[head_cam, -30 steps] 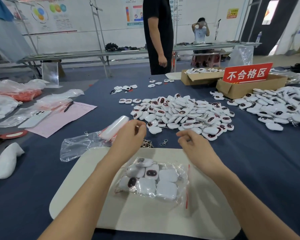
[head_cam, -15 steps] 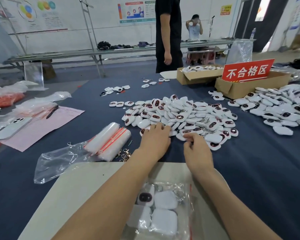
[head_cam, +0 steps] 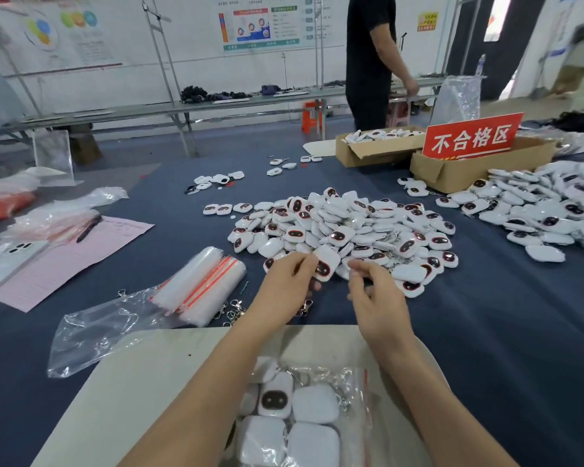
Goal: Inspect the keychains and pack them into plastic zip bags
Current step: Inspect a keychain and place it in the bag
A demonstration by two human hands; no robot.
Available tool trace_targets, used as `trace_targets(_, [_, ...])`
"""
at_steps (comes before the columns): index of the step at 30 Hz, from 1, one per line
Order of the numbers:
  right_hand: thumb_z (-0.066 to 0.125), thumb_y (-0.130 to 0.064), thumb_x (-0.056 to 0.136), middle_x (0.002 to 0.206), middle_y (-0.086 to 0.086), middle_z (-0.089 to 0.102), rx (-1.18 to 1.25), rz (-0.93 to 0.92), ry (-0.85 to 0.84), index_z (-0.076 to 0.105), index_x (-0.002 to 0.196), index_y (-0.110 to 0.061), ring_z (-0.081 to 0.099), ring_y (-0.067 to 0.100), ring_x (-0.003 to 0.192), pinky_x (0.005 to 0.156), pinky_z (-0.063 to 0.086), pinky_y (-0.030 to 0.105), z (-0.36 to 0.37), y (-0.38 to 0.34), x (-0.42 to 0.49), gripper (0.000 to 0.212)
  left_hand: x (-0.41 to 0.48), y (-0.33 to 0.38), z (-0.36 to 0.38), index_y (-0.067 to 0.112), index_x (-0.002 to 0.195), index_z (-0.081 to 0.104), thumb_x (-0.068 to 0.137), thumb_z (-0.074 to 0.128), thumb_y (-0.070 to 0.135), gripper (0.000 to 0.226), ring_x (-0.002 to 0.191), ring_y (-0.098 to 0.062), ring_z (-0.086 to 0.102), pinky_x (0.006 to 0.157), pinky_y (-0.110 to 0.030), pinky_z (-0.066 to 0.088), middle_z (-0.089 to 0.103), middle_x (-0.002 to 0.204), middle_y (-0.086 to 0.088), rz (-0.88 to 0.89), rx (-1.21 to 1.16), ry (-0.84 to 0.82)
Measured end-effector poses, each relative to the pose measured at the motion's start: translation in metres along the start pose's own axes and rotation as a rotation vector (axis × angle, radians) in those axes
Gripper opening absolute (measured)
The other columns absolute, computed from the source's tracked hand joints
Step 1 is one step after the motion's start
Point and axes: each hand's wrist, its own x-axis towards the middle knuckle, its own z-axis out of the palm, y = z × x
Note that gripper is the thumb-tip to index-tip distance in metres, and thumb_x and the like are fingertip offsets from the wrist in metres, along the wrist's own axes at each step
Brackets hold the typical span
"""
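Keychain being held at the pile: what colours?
White keychain with a dark, red-rimmed face; head view.

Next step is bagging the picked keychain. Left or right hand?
Left. The left hand grips the keychain, and the part-filled zip bag lies just beside its forearm. The right hand hovers alongside, its grip unclear.

A pink sheet and a pen lie at left; a red sign stands at a cardboard box.
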Motion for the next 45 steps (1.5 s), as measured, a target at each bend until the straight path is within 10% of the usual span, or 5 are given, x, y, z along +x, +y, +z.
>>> trace_targets(6, [0.055,-0.034,0.102,0.107,-0.018,0.066,0.336,0.026,-0.182,0.059,0.119,-0.046,0.070,0.008,0.077,0.062,0.054,0.023,-0.005,-0.007,-0.007,0.022,-0.039,-0.006,0.002,0.021,0.105,0.071,0.105,0.051,0.023,0.021,0.068,-0.009,0.068,0.065,-0.021,0.057,0.071,0.084,0.000,-0.113,-0.464,-0.007])
trace_targets(22, [0.073,-0.014,0.090,0.074,0.003,0.073,0.369,0.089,-0.334,0.074,0.093,-0.039,0.071,0.013,0.067,0.057,0.052,0.020,-0.006,-0.013,-0.010,0.025,-0.047,-0.016,-0.003,0.017,0.120,0.071,0.098,0.061,0.013,0.024,0.086,-0.010,0.065,0.086,-0.028,0.056,0.076,0.109,-0.003,-0.022,-0.528,0.039])
trace_targets(45, [0.059,-0.017,0.100,0.080,0.009,0.075,0.377,0.090,-0.335,0.076,0.099,-0.026,0.070,0.018,0.067,0.060,0.056,0.027,-0.008,-0.013,-0.010,0.020,-0.049,-0.016,-0.002,0.021,0.115,0.072,0.098,0.063,0.016,0.020,0.078,-0.003,0.064,0.075,-0.014,0.052,0.075,0.094,-0.008,0.049,-0.360,0.098])
